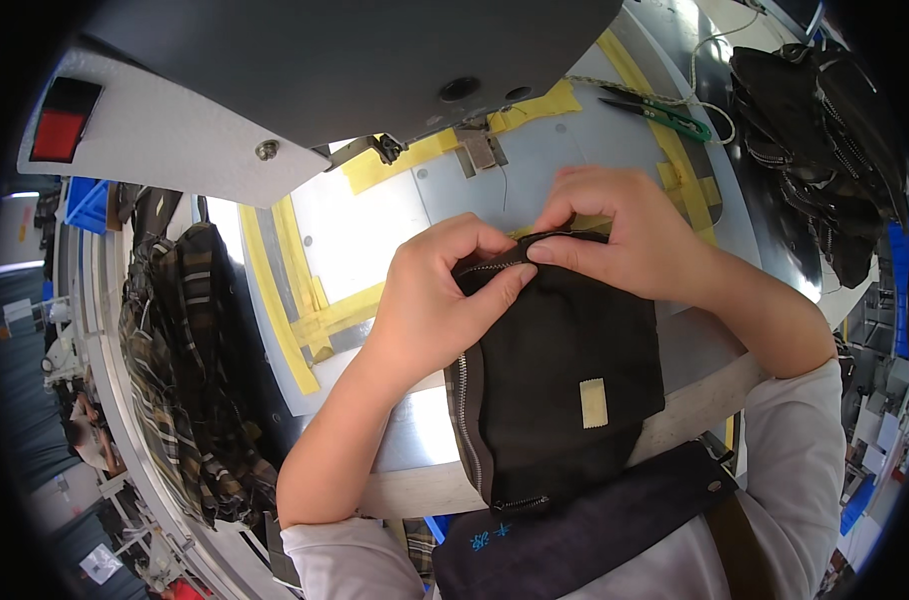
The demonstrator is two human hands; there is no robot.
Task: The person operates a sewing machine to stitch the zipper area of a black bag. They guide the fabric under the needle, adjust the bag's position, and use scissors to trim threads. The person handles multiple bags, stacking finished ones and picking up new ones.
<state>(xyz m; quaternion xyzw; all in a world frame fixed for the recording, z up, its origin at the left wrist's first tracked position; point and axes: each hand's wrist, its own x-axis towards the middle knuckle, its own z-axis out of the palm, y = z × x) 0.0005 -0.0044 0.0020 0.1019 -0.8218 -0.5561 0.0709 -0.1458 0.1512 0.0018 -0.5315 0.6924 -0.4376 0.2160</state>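
Fabric first: a dark zippered pouch piece (560, 385) lies on the sewing machine table (375, 220), just in front of the presser foot (480, 150), and everything I describe is placed against that foot. I read the left hand (430, 305) as closed, thumb and forefinger pinching the pouch's top edge on the near-left side of the foot. The right hand (630, 235) is closed too, fingertips clamped on the same edge, near-right of the foot, the two hands almost touching.

My judgement is that the step in hand is lining up the zipper-side edge before it goes under the foot. The edge is not yet beneath it; a bare strip of table shows between them. What comes next, as I see it, calls for keeping both pinches tight so the folded edge stays flat, and feeding it straight toward the foot along the yellow tape guides (305, 320).

The pouch's long axis runs from the foot back toward my body, top edge pointing at the foot, bottom corner hanging over the table's near rim. A zipper (465, 420) runs down its left side, and a small pale tag (594, 403) sits on its face.

Green-handled snips (665, 115) lie well right of the foot; a heap of dark pieces (825, 140) sits farther right, and plaid fabric (180, 370) is piled far left.
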